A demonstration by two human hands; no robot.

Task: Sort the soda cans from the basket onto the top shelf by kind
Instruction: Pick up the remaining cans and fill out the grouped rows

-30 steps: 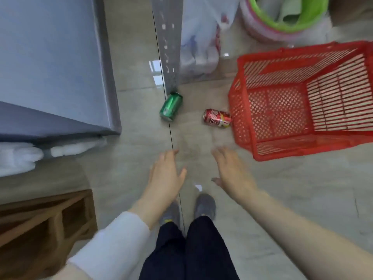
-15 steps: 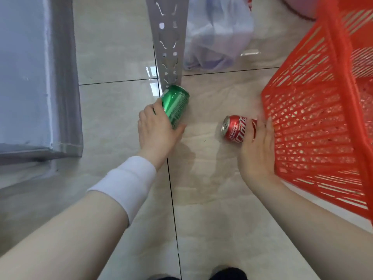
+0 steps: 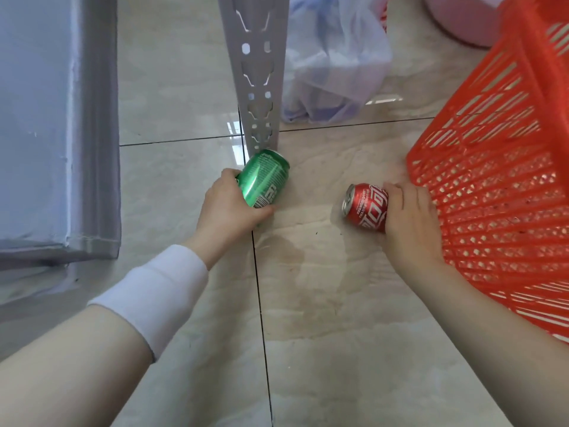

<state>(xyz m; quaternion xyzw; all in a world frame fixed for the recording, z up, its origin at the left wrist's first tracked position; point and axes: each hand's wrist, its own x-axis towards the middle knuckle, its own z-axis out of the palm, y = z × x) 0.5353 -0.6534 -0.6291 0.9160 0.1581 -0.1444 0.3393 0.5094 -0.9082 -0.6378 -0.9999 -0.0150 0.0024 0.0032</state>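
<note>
A green soda can [image 3: 265, 180] lies on its side on the tiled floor at the foot of a grey shelf post [image 3: 257, 72]. My left hand [image 3: 226, 211] grips it from the near side, fingers and thumb curled round its body. A red soda can [image 3: 366, 206] lies on its side to the right, its top facing left. My right hand [image 3: 406, 223] holds it by its right end. The red plastic basket [image 3: 498, 186] lies tipped on its side just right of that hand.
A grey-blue shelf board [image 3: 46, 124] fills the left. A translucent plastic bag [image 3: 332, 69] sits behind the post, and a pink tub [image 3: 458, 20] is at the top right. Beige floor tiles [image 3: 323, 303] stretch between my arms.
My head came down closer to the floor. Both hands reached forward to the cans and have closed round them, left on the green can and right on the red one.
</note>
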